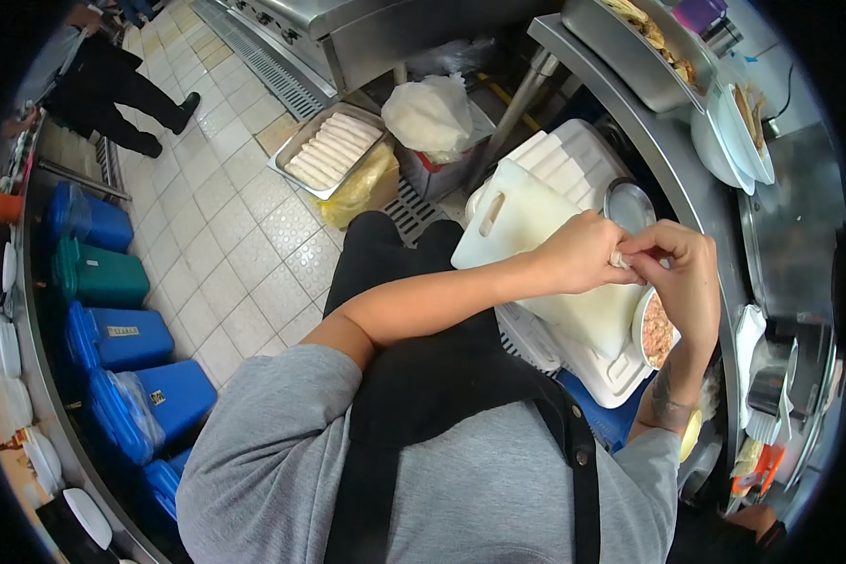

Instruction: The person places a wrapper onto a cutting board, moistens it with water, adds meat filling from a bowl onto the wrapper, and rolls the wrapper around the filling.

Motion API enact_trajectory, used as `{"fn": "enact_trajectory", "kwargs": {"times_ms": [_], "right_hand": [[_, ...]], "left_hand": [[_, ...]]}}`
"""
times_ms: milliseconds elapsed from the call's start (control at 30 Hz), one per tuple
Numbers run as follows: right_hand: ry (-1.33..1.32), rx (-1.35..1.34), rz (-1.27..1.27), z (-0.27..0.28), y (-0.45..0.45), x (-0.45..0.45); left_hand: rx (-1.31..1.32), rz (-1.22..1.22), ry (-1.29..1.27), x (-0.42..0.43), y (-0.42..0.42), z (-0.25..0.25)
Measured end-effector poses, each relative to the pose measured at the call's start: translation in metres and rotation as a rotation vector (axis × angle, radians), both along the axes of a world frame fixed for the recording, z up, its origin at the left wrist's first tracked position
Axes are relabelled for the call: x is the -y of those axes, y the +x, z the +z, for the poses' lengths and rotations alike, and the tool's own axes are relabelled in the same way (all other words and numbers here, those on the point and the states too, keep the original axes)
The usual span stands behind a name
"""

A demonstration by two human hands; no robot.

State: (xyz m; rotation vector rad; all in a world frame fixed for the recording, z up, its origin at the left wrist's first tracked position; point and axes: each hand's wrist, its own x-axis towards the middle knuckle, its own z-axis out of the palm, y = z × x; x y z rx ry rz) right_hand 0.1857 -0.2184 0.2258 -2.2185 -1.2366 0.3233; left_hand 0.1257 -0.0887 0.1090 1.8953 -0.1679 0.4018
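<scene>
My left hand [583, 252] is closed above the cutting board, its fingertips meeting those of my right hand [683, 277]. Between the two hands shows a small whitish piece [618, 259], too small to name; my right hand pinches at it with thumb and fingers. The white cutting board [517, 211], with a handle slot, lies under and beside my left hand on a white plastic lid [620, 376]. Below my right hand, partly hidden by it, is a white bowl of pinkish minced filling [657, 331]. A round metal dish [629, 204] sits just beyond the hands.
A metal tray of pale rolls [334, 150] stands at upper centre beside a yellow bag [365, 186] and a white bag [430, 113]. Blue bins [122, 334] line the left. A steel counter [663, 169] curves along the right. Another person [108, 94] stands at upper left.
</scene>
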Motion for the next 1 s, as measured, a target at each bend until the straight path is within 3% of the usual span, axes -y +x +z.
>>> {"fn": "enact_trajectory", "kwargs": {"times_ms": [133,267,300,333,400,433,467,500,567,600,667,767,867,967,1000], "right_hand": [[-0.076,0.084,0.025,-0.002,0.002,-0.004],[-0.088,0.127,0.025,-0.009,0.003,-0.010],[-0.154,0.036,0.017,-0.014,0.014,-0.005],[0.128,-0.226,0.042,-0.026,0.020,-0.003],[0.703,-0.732,0.086,-0.064,0.030,0.002],[0.731,-0.783,0.055,-0.085,0.031,0.001],[0.762,-0.831,0.024,-0.104,0.030,-0.001],[0.609,-0.820,0.056,-0.121,0.028,0.003],[0.305,-0.798,0.115,-0.141,0.026,0.012],[0.292,-0.680,0.084,-0.140,0.033,0.019],[0.254,-0.446,0.030,-0.131,0.055,0.033],[0.375,-0.583,-0.035,-0.096,0.083,0.050],[0.372,-0.597,-0.009,-0.069,0.091,0.049],[0.409,-0.666,0.053,-0.068,0.081,0.036],[0.434,-0.707,0.071,-0.070,0.079,0.035]], "left_hand": [[0.018,-0.012,0.047,0.007,0.005,-0.009],[0.082,-0.034,-0.119,0.008,0.008,-0.017],[0.086,-0.029,-0.177,0.005,0.009,-0.015],[0.088,-0.022,-0.236,0.001,0.008,-0.011],[0.004,-0.053,-0.426,-0.014,0.003,-0.003],[0.006,-0.056,-0.489,-0.022,0.004,-0.001],[0.153,-0.099,-0.788,-0.027,0.009,-0.007],[0.296,-0.142,-1.087,-0.033,0.013,-0.013],[0.213,-0.171,-1.353,-0.057,0.012,-0.014],[0.282,-0.368,-1.467,-0.072,0.016,-0.031],[0.112,-0.041,-1.625,-0.076,0.000,-0.007],[-0.287,-0.293,-1.404,-0.090,-0.020,0.002],[-0.583,-0.480,-0.721,-0.087,-0.019,-0.028],[-0.474,-0.479,-0.241,-0.060,0.008,-0.064],[-0.442,-0.396,-0.291,-0.051,0.013,-0.068]]}}
